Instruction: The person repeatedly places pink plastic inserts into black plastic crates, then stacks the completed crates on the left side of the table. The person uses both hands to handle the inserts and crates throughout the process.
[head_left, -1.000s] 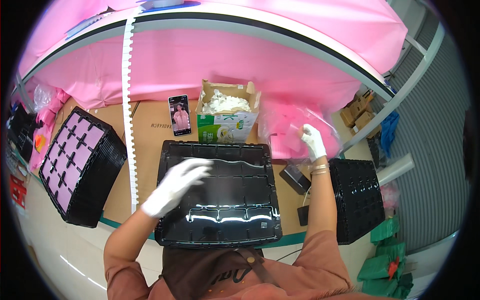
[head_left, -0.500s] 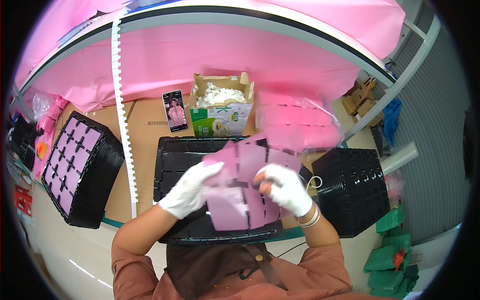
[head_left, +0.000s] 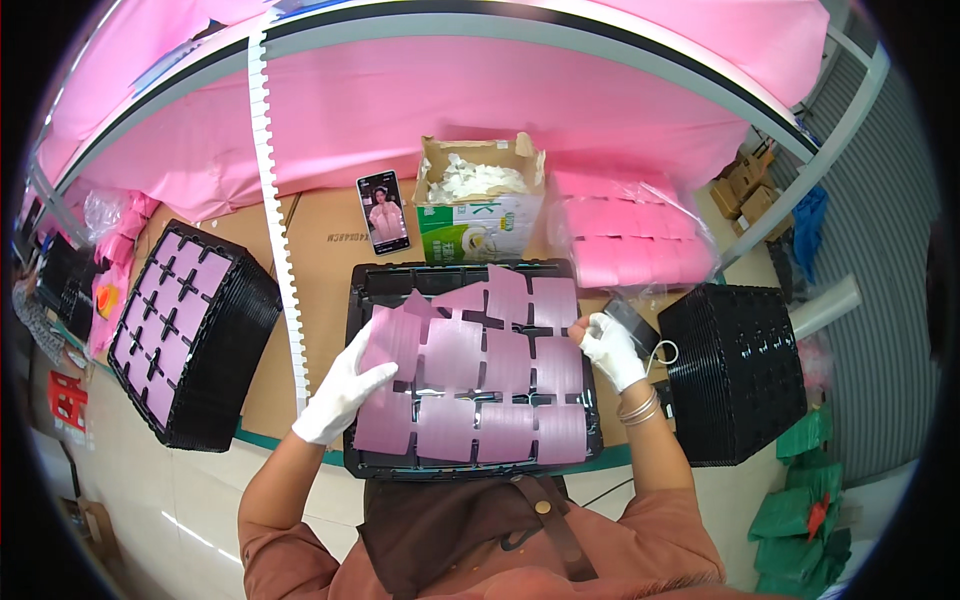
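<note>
A thin purple sheet (head_left: 455,355), slit into a grid of flaps, lies over a black plastic tray (head_left: 470,468) in front of me. Its upper left flaps stick up and overlap; the lower rows lie flatter. White-gloved, my left hand (head_left: 343,395) has the sheet's left edge between thumb and fingers. At the right edge, my right hand (head_left: 612,352) is curled with bare fingertips pinched on the sheet's border. Through the slits, black parts of the tray show.
Stacks of black trays stand at left (head_left: 225,350) and right (head_left: 735,370), the left one topped with purple. Behind are a phone (head_left: 384,212), a cardboard box (head_left: 480,232) of white scraps and bagged pink sheets (head_left: 635,235). A white notched strip (head_left: 277,220) crosses the left.
The purple sheet has come down from the air and spread over the black tray. My hands have moved apart to its left and right edges.
</note>
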